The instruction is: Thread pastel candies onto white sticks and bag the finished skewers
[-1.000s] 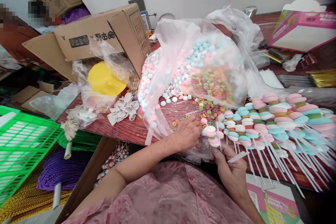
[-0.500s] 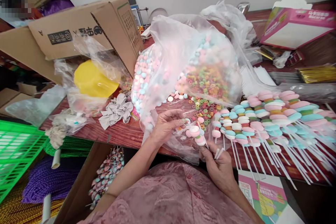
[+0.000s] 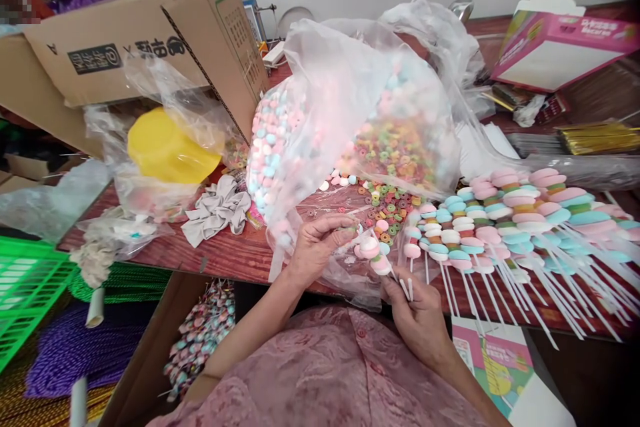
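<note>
My right hand [image 3: 415, 300] is closed round several white sticks, some bearing a cluster of pink, white and blue marshmallow candies [image 3: 373, 250] that point up and to the left. Just left of that cluster, my left hand [image 3: 320, 247] is pinched, thumb against forefinger. A small pale piece seems to sit at its fingertips, too small to name. Loose gummy rings [image 3: 393, 210] in red, green and orange lie beyond my hands, partly under a clear plastic bag [image 3: 320, 107]. Finished-looking candy skewers [image 3: 500, 220] are piled to the right, sticks toward me.
A cardboard box [image 3: 145, 47] stands at the back left, with a yellow plastic piece [image 3: 173, 147] and a grey cloth [image 3: 217, 210] before it. A pink carton [image 3: 565, 47] is at the back right. Below left are a green basket [image 3: 30, 293] and purple cords [image 3: 90, 347].
My left fingertips have come slightly closer to the candy cluster. The sticks in my right hand have swung more upright. The view has shifted a little.
</note>
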The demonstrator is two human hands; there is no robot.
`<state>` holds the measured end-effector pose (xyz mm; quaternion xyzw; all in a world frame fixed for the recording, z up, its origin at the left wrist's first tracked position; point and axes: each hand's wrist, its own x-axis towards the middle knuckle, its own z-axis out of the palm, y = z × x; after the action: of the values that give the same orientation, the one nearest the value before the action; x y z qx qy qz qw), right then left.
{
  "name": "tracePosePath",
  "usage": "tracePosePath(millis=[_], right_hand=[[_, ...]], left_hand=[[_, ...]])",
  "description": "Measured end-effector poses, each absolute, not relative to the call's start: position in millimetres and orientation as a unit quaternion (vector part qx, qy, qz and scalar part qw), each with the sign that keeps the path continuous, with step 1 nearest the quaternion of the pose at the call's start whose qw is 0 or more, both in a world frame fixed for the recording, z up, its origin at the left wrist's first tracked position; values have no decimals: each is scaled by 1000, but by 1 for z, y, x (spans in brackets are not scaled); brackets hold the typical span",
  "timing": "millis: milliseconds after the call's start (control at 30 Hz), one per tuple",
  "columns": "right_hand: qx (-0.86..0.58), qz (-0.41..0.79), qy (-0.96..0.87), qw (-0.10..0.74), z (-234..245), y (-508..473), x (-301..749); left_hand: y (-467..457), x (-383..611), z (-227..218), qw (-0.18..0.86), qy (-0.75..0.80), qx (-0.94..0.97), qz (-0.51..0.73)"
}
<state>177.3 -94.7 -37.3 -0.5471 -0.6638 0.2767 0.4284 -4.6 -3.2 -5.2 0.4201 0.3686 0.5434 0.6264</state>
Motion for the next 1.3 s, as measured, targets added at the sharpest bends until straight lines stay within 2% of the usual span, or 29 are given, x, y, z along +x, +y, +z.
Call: tracePosePath(millis=[233, 433, 567, 667, 733, 800, 933, 1067, 1300], right_hand=[[-558, 286, -662, 410, -40, -97, 176], [-552, 281, -675, 400, -41, -99, 173], [-564, 308, -656, 396, -38, -97, 170], [-574, 362, -607, 414, -35, -97, 166], [-573, 391, -577, 431, -33, -96, 162], [-567, 407, -561, 446, -32, -96, 159], [-558, 409, -551, 468, -33, -93, 156], [-554, 396, -569, 461, -38, -90, 158], [-534, 412, -588, 446, -51, -94, 164]], left_hand=[[-4, -6, -12, 677, 400, 306, 538], [-7, -1, -12, 669, 397, 289, 558], [-11, 1, -18, 580, 382, 376, 613], [-14, 2, -21, 478, 361, 485, 637], [-17, 4, -21, 446, 353, 522, 635], [-20, 7, -18, 472, 356, 501, 632], [-20, 12, -6, 600, 344, 367, 622], [-16, 12, 1, 688, 336, 289, 575], [-20, 13, 0, 752, 334, 264, 503]])
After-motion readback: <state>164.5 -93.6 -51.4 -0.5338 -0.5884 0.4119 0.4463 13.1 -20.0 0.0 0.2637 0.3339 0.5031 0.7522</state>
